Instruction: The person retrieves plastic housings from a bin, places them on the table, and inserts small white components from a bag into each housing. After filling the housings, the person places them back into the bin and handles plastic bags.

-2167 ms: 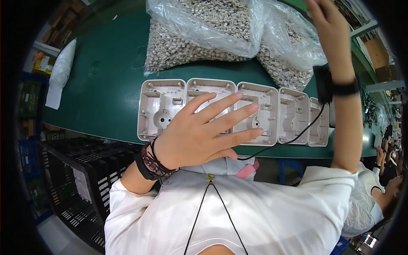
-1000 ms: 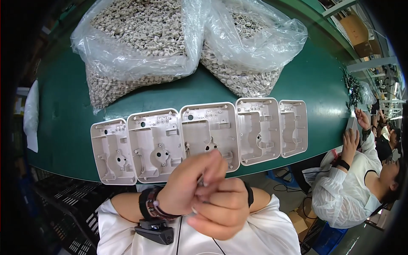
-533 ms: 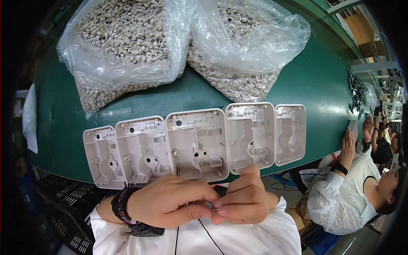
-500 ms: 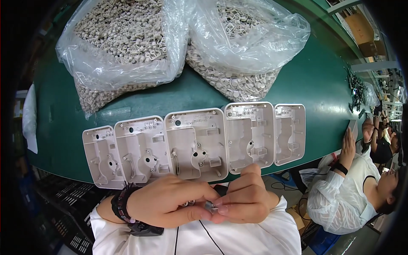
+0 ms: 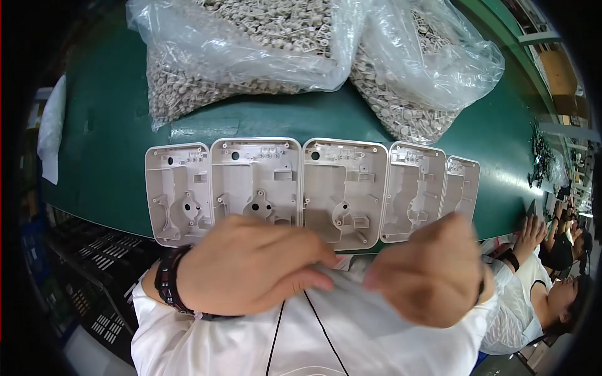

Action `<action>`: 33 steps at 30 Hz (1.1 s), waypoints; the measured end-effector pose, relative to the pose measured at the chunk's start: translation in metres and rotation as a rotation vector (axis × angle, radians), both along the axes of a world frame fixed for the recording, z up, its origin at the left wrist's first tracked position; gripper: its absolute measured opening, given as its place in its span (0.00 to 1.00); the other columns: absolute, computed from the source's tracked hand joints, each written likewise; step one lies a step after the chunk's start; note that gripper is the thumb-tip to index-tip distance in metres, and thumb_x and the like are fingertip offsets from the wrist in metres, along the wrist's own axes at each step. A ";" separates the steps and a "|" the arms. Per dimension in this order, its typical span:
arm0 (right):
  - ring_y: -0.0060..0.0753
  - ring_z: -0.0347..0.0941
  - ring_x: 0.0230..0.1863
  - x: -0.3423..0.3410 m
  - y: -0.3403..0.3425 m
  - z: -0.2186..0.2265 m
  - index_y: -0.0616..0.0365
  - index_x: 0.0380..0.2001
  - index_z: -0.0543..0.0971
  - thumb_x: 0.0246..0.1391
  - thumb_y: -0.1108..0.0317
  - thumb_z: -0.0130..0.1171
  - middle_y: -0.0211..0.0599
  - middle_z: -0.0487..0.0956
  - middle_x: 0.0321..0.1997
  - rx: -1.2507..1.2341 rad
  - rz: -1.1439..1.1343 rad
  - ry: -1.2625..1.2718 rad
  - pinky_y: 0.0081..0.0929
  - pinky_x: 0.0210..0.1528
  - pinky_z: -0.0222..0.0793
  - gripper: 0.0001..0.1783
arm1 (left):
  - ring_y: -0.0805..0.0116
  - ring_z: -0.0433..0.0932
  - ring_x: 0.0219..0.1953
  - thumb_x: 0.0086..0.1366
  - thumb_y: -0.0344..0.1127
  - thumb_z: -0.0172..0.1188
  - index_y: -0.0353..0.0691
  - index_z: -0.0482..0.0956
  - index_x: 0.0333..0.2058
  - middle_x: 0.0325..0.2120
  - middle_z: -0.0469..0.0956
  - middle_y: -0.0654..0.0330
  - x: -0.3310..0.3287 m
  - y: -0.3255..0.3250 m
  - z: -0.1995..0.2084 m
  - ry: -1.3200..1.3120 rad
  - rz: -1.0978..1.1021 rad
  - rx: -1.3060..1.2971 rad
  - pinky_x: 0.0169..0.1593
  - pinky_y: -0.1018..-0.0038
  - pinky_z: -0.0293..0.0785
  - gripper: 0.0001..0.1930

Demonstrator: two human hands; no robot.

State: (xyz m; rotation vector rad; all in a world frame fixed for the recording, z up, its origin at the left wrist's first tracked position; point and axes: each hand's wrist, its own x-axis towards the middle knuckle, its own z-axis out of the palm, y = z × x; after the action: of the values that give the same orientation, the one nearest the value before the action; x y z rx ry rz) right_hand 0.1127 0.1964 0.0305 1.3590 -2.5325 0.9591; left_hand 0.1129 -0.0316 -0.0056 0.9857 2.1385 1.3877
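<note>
Several off-white plastic housings [image 5: 343, 207] stand side by side in a row along the near edge of the green table, open side up, with posts, ribs and round holes inside. My left hand [image 5: 251, 269] is in front of the left housings, above my lap. Its fingers are curled in, thumb and forefinger close together; whatever they hold is hidden. Motion smears my right hand [image 5: 433, 276], which is by the near edge of the right-hand housings; its fingers cannot be made out.
Behind the row, two clear plastic bags [image 5: 251, 75] [image 5: 433, 81] hold many small off-white parts. A pile of black parts [image 5: 539, 156] lies at the far right. Black crates [image 5: 94, 263] stand at the lower left. Another person [image 5: 527, 294] sits to the right, a hand at the table edge.
My hands were together, fingertips meeting at a small shiny grey piece; now they are apart, the right hand moved rightward. The piece no longer shows. The view has shifted, moving bags and housings within it.
</note>
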 end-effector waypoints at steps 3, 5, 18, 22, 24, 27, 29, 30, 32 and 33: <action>0.27 0.63 0.23 -0.047 -0.015 0.002 0.53 0.24 0.76 0.25 0.68 0.58 0.25 0.74 0.25 0.261 0.040 0.209 0.25 0.24 0.52 0.13 | 0.66 0.74 0.20 0.52 0.39 0.61 0.42 0.75 0.36 0.21 0.74 0.63 0.006 -0.010 -0.005 0.188 0.154 -0.191 0.22 0.74 0.68 0.13; 0.29 0.64 0.28 -0.078 -0.016 -0.013 0.52 0.23 0.76 0.29 0.67 0.57 0.25 0.73 0.29 0.376 0.189 0.211 0.25 0.27 0.54 0.10 | 0.67 0.73 0.18 0.50 0.41 0.61 0.43 0.75 0.39 0.20 0.72 0.64 0.009 -0.008 -0.008 0.362 0.169 -0.434 0.22 0.75 0.68 0.17; 0.29 0.61 0.35 -0.107 -0.042 -0.057 0.51 0.22 0.78 0.35 0.66 0.55 0.28 0.65 0.30 0.521 0.419 0.228 0.24 0.37 0.56 0.07 | 0.70 0.71 0.17 0.47 0.43 0.62 0.50 0.72 0.47 0.17 0.67 0.66 0.014 -0.021 -0.025 0.441 0.164 -0.581 0.22 0.77 0.69 0.25; 0.31 0.61 0.33 -0.103 -0.027 -0.058 0.50 0.28 0.80 0.38 0.70 0.54 0.29 0.64 0.29 0.517 0.339 0.080 0.24 0.37 0.56 0.10 | 0.71 0.71 0.17 0.47 0.43 0.62 0.49 0.72 0.47 0.16 0.66 0.67 0.012 -0.022 -0.026 0.444 0.151 -0.536 0.22 0.76 0.68 0.26; 0.32 0.61 0.33 -0.100 -0.025 -0.048 0.51 0.31 0.79 0.38 0.72 0.54 0.30 0.65 0.30 0.530 0.320 0.022 0.25 0.37 0.57 0.12 | 0.70 0.71 0.17 0.48 0.43 0.61 0.48 0.73 0.46 0.16 0.67 0.66 0.013 -0.024 -0.027 0.456 0.160 -0.513 0.21 0.76 0.68 0.24; 0.34 0.62 0.33 -0.093 -0.031 -0.028 0.53 0.36 0.79 0.39 0.76 0.53 0.31 0.67 0.32 0.550 0.279 -0.098 0.27 0.37 0.57 0.17 | 0.70 0.71 0.17 0.49 0.43 0.61 0.46 0.73 0.45 0.17 0.68 0.66 0.012 -0.028 -0.026 0.478 0.172 -0.472 0.21 0.76 0.67 0.22; 0.35 0.65 0.33 -0.088 -0.042 -0.013 0.57 0.42 0.75 0.40 0.82 0.50 0.35 0.69 0.37 0.363 0.257 -0.212 0.28 0.37 0.61 0.21 | 0.69 0.71 0.17 0.51 0.43 0.60 0.45 0.74 0.42 0.17 0.69 0.65 0.010 -0.034 -0.016 0.460 0.271 -0.409 0.20 0.75 0.66 0.19; 0.35 0.67 0.34 -0.084 -0.047 -0.010 0.60 0.45 0.73 0.40 0.85 0.49 0.36 0.70 0.40 0.270 0.245 -0.271 0.29 0.36 0.63 0.24 | 0.69 0.71 0.17 0.52 0.42 0.59 0.44 0.75 0.40 0.17 0.69 0.65 0.010 -0.036 -0.013 0.450 0.320 -0.376 0.20 0.74 0.65 0.17; 0.36 0.69 0.35 -0.075 -0.058 -0.014 0.61 0.47 0.70 0.41 0.87 0.47 0.39 0.71 0.41 0.150 0.259 -0.335 0.29 0.37 0.65 0.25 | 0.69 0.71 0.17 0.52 0.42 0.59 0.43 0.75 0.39 0.17 0.70 0.65 0.011 -0.039 -0.010 0.440 0.342 -0.356 0.20 0.74 0.65 0.16; 0.36 0.71 0.37 -0.071 -0.064 -0.018 0.63 0.49 0.68 0.43 0.88 0.45 0.41 0.71 0.42 0.028 0.261 -0.400 0.28 0.38 0.67 0.26 | 0.68 0.71 0.17 0.52 0.41 0.60 0.43 0.75 0.38 0.17 0.70 0.64 0.012 -0.041 -0.009 0.432 0.353 -0.334 0.20 0.74 0.65 0.15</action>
State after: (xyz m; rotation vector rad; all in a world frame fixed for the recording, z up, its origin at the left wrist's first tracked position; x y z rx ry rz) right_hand 0.0419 0.1321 0.0127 1.6861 -2.6908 1.3711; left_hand 0.1249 -0.0726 -0.0145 0.8596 2.8628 0.9590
